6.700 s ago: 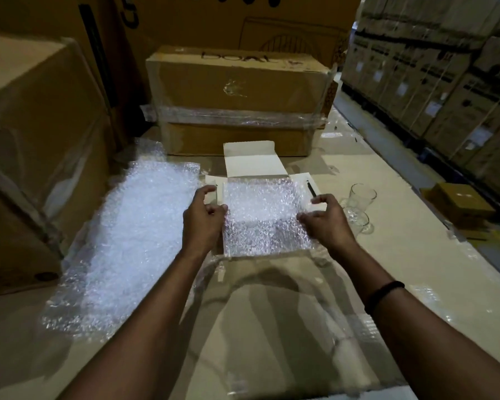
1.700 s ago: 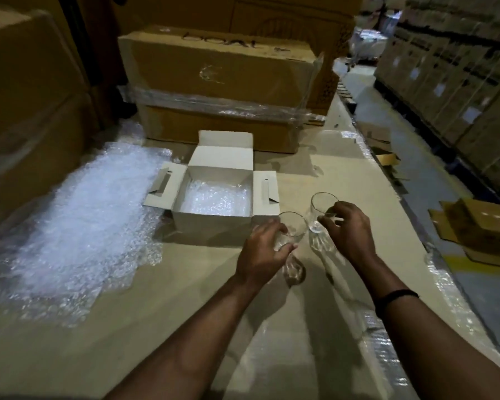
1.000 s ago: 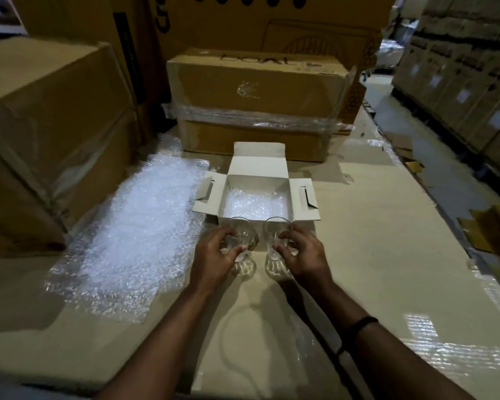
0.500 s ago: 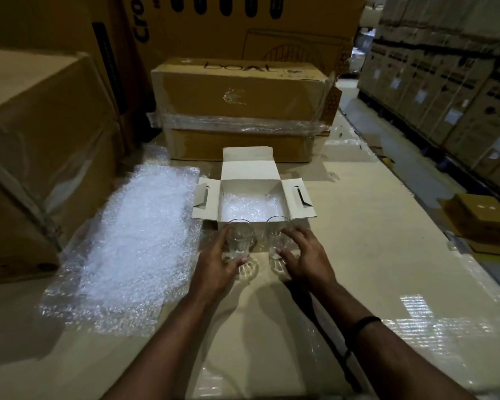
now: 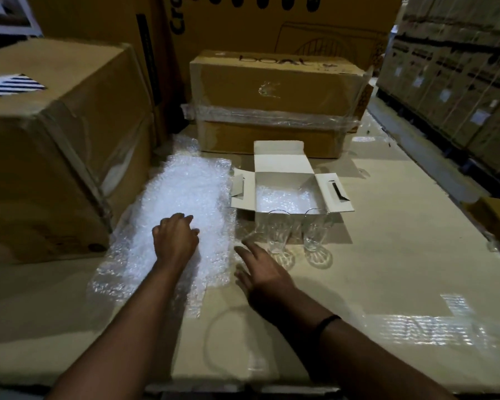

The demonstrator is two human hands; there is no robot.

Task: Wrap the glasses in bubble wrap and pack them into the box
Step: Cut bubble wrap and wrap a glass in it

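head view: the left hand (image 5: 176, 238) is lying spread on the bubble wrap (image 5: 182, 203); the right hand (image 5: 261, 274) is hovering open, empty. two glasses (image 5: 296, 232) are standing just before the box (image 5: 289, 189). a careless sweep could be toppling them.

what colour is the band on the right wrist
Black: a thin dark band around the right wrist, seen best in the head view.

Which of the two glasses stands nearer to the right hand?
The left glass, the one closer to the bubble wrap sheet. The right hand hovers beside it; the other glass stands farther right.
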